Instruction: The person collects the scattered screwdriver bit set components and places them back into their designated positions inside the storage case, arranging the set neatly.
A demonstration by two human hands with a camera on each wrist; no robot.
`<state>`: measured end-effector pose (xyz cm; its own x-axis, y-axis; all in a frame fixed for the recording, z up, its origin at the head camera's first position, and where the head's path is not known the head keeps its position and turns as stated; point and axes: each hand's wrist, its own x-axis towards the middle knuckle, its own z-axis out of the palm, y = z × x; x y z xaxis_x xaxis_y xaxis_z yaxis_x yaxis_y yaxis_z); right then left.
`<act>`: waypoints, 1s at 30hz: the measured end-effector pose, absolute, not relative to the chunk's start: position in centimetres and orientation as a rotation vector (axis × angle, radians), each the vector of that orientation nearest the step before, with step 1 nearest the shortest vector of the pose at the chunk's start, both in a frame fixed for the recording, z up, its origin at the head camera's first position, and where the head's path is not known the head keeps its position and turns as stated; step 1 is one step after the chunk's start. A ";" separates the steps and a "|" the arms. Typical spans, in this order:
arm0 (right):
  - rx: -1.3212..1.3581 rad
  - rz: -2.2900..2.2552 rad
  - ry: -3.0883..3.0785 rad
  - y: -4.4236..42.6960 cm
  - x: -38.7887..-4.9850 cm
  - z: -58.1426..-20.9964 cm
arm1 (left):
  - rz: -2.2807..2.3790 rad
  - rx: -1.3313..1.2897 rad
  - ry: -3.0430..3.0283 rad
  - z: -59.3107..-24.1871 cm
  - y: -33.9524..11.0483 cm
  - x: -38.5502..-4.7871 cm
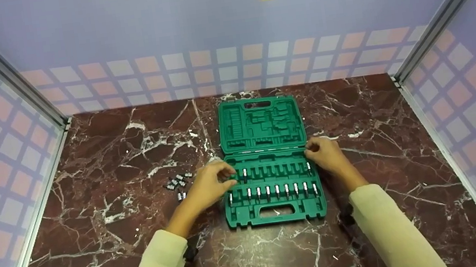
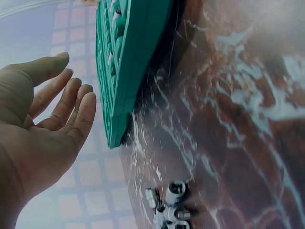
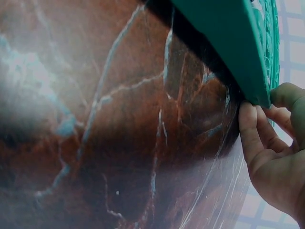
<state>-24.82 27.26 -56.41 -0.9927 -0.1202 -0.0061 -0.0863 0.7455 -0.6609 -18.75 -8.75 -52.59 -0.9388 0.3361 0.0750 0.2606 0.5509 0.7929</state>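
Observation:
A green tool case (image 1: 277,218) lies unfolded on the marbled table, its lid half (image 1: 259,123) towards the back wall. Metal bits (image 1: 277,191) fill much of the front row of slots, and two more (image 1: 245,175) stand in the row behind. My left hand (image 1: 212,183) is over the case's left edge; in the left wrist view that hand (image 2: 52,109) has relaxed, parted fingers and holds nothing. At the case's right edge near the hinge, my right hand (image 1: 326,156) grips the rim; the right wrist view shows its fingers (image 3: 251,125) against the green corner (image 3: 259,90).
Several loose metal sockets (image 1: 178,181) lie on the table (image 1: 101,179) to the left of the case, partly beside my left forearm. Patterned panels (image 1: 229,68) enclose the table at the back and both sides.

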 end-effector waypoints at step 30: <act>-0.179 -1.117 2.887 27.3 -24.8 -56.3 | 1.372 0.401 2.882 -53.8 -17.9 -18.1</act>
<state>-24.83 27.32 -56.33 -0.9925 -0.1223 0.0039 -0.0930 0.7340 -0.6727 -18.08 -17.85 -53.79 -0.9661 0.1907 0.1738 0.2551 0.6058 0.7536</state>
